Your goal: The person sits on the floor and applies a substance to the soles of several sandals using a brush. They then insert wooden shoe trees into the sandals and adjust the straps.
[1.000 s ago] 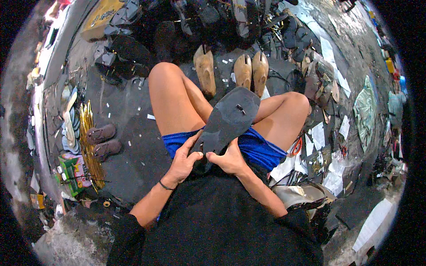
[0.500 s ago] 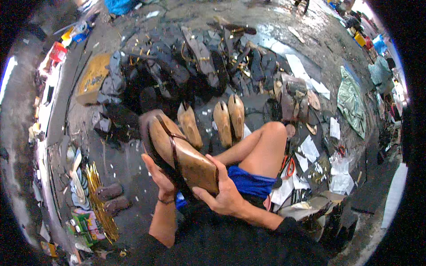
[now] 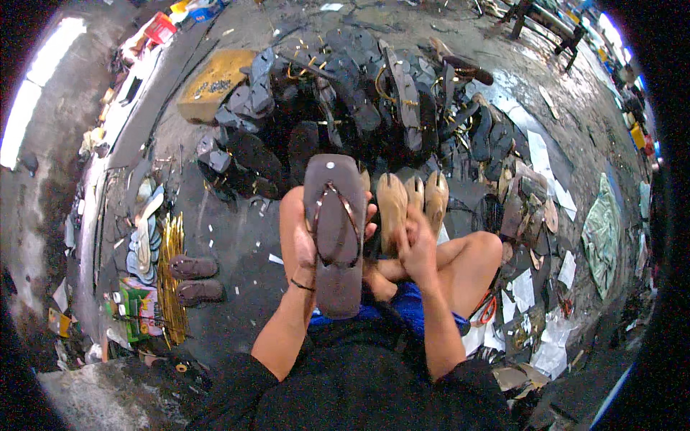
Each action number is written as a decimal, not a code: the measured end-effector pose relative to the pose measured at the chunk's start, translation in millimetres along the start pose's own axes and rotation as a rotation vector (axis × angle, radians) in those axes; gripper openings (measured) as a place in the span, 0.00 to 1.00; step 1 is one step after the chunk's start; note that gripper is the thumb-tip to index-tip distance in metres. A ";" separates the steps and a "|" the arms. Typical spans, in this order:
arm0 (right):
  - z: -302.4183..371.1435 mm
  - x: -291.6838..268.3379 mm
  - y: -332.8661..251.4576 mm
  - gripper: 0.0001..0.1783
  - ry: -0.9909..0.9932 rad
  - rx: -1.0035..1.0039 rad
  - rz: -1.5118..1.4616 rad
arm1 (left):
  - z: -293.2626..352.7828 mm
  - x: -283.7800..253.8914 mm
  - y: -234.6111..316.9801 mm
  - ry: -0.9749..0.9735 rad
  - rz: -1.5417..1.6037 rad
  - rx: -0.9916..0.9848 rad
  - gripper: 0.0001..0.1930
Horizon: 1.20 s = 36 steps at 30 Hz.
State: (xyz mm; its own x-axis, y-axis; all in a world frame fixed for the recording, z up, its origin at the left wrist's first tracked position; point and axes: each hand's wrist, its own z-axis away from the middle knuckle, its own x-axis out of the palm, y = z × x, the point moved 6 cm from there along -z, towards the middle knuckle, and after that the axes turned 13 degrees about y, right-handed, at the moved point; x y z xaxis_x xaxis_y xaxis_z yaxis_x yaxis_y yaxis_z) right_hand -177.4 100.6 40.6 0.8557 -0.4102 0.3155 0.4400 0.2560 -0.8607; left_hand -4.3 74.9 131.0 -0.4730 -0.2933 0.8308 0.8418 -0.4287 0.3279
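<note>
My left hand (image 3: 299, 223) is closed round a dark brown flip-flop (image 3: 338, 289), its fingers showing past the far edge. The sandal is held upright, its strapped upper side towards me, with a shiny thin strap and a white dot near the toe. My right hand (image 3: 417, 251), blurred, is beside the lower end of a wooden shoe last (image 3: 391, 205); whether its fingers grip the last cannot be made out. Two more lasts (image 3: 436, 202) (image 3: 415, 188) stand just right of it, and another is mostly hidden behind the flip-flop.
A heap of dark sandals (image 3: 352, 86) lies ahead, with a yellowish block (image 3: 215, 82) at its left. Two brown sandals (image 3: 195, 267) and gold strips (image 3: 173, 280) lie at left. Paper scraps (image 3: 523, 289), orange-handled scissors (image 3: 489, 310) and a green cloth (image 3: 602, 233) are at right.
The flip-flop was on a wooden last between both hands; now it is off the last and in my left hand alone. A last has joined those on the floor, with my right hand beside it.
</note>
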 end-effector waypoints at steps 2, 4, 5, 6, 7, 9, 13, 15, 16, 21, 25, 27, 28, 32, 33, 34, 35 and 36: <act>9.5 33.7 -70.7 0.23 -0.035 -0.476 0.402 | 9.9 -20.5 -16.1 -0.023 -0.007 -0.038 0.46; 9.0 73.1 -103.6 0.26 -0.290 -0.772 0.688 | 13.3 -26.5 -29.6 -0.099 0.027 -0.095 0.44; 5.8 86.1 -102.8 0.22 -0.427 -0.754 0.764 | 15.8 -26.3 -37.3 -0.152 0.071 -0.143 0.43; 7.0 103.9 -95.0 0.18 -0.575 -0.730 0.827 | 22.0 -31.0 -40.4 -0.198 0.109 -0.179 0.43; -6.6 105.4 -78.4 0.16 -0.534 -0.747 0.796 | 28.0 -60.5 -41.1 0.012 -0.171 -0.151 0.39; -23.0 120.9 -62.2 0.10 -0.422 -0.749 0.700 | 50.9 -71.7 -8.2 0.031 -0.674 0.323 0.35; -63.3 141.7 -55.1 0.22 -0.376 -0.648 0.673 | 123.0 -143.5 79.7 0.603 -0.901 0.639 0.30; -137.1 108.5 -46.4 0.23 -0.058 -0.914 0.827 | 152.2 -202.1 126.7 0.833 -0.792 0.852 0.26; -157.6 100.3 -48.6 0.21 0.104 -0.921 0.957 | 177.6 -235.7 152.6 0.985 -0.773 0.906 0.27; -232.2 81.4 -34.0 0.25 0.232 -0.760 1.354 | 285.5 -420.4 207.6 1.381 -0.481 0.919 0.35; -235.5 61.0 -57.8 0.18 0.420 -0.998 1.047 | 318.0 -496.0 228.9 1.842 -0.837 0.681 0.35; -213.0 48.7 -84.0 0.11 0.529 -1.138 0.746 | 304.5 -460.3 233.2 1.905 -1.293 1.109 0.33; -207.2 17.2 -88.1 0.11 0.571 -1.069 0.600 | 247.3 -391.4 220.1 1.665 -1.483 1.250 0.30; -111.7 24.2 -48.1 0.25 0.255 -0.512 0.076 | 120.6 -172.0 176.5 0.738 -1.132 1.092 0.23; -77.7 18.0 -32.6 0.27 0.215 -0.394 0.063 | 89.1 -119.2 156.3 0.550 -1.124 0.979 0.25; -42.1 11.3 -18.2 0.29 0.184 -0.276 0.053 | 62.0 -81.4 135.9 0.334 -1.049 0.883 0.30; -10.1 -3.0 4.0 0.29 0.105 -0.152 0.003 | 40.1 -44.2 112.9 0.221 -1.004 0.720 0.36; 25.2 -5.0 22.3 0.28 0.063 -0.136 0.027 | 30.9 -27.2 99.8 0.114 -0.928 0.570 0.39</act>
State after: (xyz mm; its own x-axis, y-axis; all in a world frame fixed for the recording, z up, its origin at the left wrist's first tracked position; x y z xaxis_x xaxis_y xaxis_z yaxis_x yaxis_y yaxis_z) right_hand -165.0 130.4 29.8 0.8461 -0.4600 0.2692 0.3724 0.1489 -0.9161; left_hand 100.6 66.5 155.0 -0.9818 -0.1506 0.1158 0.1279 -0.0738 0.9890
